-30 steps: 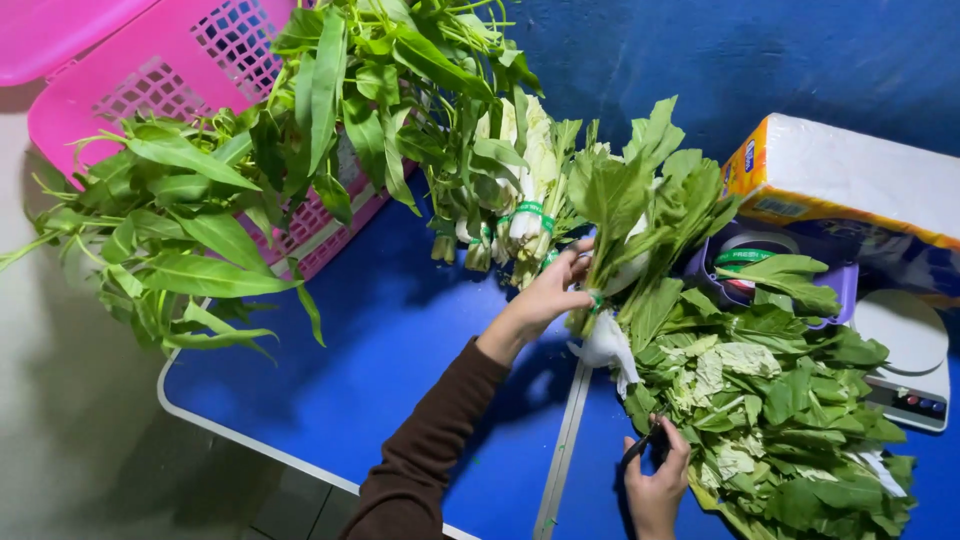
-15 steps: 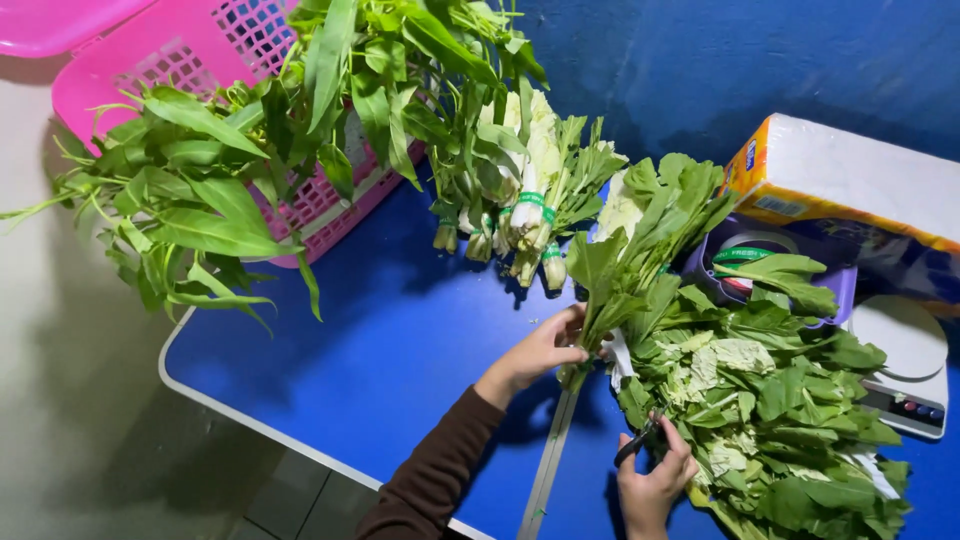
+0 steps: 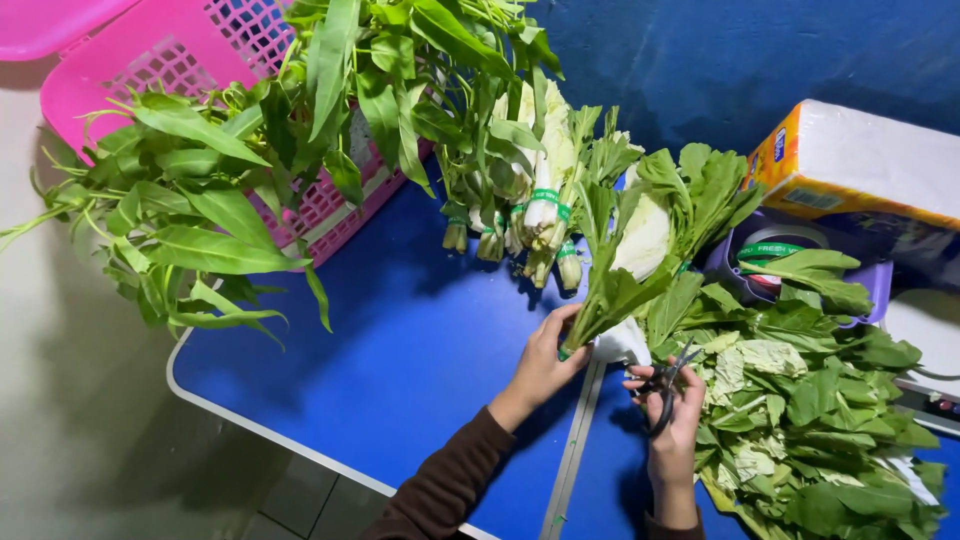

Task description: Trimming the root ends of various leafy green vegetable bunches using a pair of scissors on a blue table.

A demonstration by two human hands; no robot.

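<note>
Overhead, the left hand [image 3: 545, 360] is closed around the base of a leafy green bunch [image 3: 625, 270], lifted just above the blue bench [image 3: 400, 350]. Just beside it, the right hand [image 3: 675, 415] grips dark scissors [image 3: 667, 385], next to a heap of loose leaves [image 3: 810, 420].

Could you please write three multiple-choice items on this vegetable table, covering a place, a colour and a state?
1. Where does the pink basket stand?
A. At the table's far left corner
B. Under the table
C. On the tissue pack

2. What colour is the table top?
A. White
B. Blue
C. Red

3. What is the right hand doing?
A. Resting flat and empty
B. Holding scissors
C. Lifting the basket

Answers:
1 A, it sits at the upper left with long-leaved greens spilling from it.
2 B, bare blue shows between the bundles.
3 B, dark scissors sit in its fingers, next to the leafy bundle that the left hand grips at the stem end.
</note>
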